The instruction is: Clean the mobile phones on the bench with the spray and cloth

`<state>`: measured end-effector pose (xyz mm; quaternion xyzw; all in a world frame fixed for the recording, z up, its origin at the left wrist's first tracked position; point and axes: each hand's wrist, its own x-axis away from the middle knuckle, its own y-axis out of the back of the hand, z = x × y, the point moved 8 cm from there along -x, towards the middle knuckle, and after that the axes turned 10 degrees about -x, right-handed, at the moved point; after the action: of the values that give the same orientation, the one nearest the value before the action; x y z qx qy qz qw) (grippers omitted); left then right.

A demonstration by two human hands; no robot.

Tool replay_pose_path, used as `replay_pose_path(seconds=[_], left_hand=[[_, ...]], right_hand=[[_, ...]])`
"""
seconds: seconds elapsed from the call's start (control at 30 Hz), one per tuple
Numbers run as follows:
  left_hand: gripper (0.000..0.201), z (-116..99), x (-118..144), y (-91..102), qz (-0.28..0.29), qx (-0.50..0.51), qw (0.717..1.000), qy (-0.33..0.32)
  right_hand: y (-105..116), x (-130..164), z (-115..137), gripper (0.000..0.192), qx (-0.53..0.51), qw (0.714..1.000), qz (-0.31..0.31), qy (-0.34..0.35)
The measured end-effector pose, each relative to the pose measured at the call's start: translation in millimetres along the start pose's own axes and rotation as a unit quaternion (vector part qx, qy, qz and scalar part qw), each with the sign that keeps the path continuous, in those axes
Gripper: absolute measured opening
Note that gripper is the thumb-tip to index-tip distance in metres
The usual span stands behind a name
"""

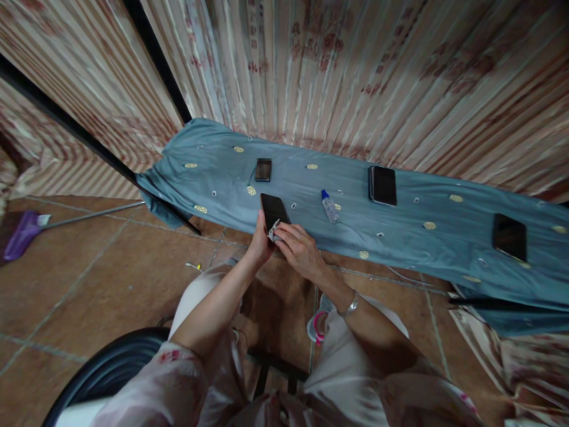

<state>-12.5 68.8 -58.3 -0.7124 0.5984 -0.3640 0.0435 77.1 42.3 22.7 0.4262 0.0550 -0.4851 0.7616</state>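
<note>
My left hand point(261, 242) is closed around the lower left side of a dark smartphone point(273, 207), held tilted over the near edge of the cloth-covered bench. In my right hand point(299, 246) a small crumpled grey cloth point(274, 230) is pinched and pressed against the lower part of the phone's screen. Part of the phone is hidden by the cloth and my right fingers. A small clear bottle with a blue cap point(329, 207) lies on the blue bench cover point(302, 190), to the right of the phone.
A small dark square object point(264, 169) lies behind the phone. Farther right are a dark phone-like stack point(383, 185) and another dark phone point(510, 237). A purple broom point(22, 235) lies on the tiled floor at left. A pleated curtain point(311, 71) hangs behind the bench.
</note>
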Motion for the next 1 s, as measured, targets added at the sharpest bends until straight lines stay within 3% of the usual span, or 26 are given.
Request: replay_pose_path(seconds=[0.47, 0.63, 0.87, 1.0], left_hand=[[0.058, -12.3, 3.5, 1.8, -0.016, 0.003, 1.000, -0.018], [0.054, -16.3, 3.7, 5.4, -0.027, -0.003, 0.999, -0.029], [0.047, -19.8, 4.7, 4.8, -0.037, -0.017, 0.998, -0.051], [0.039, -19.1, 8.0, 0.6, -0.034, -0.017, 0.998, -0.057]], right_hand=[[10.1, 4.1, -20.0, 0.029, -0.012, 0.999, 0.005, -0.035], [14.0, 6.5, -34.4, 0.026, -0.072, 0.994, -0.031, -0.072], [6.0, 13.3, -66.0, 0.026, -0.234, 0.950, -0.103, -0.178], [2.9, 12.0, -76.1, 0.025, -0.265, 0.933, -0.126, -0.207]])
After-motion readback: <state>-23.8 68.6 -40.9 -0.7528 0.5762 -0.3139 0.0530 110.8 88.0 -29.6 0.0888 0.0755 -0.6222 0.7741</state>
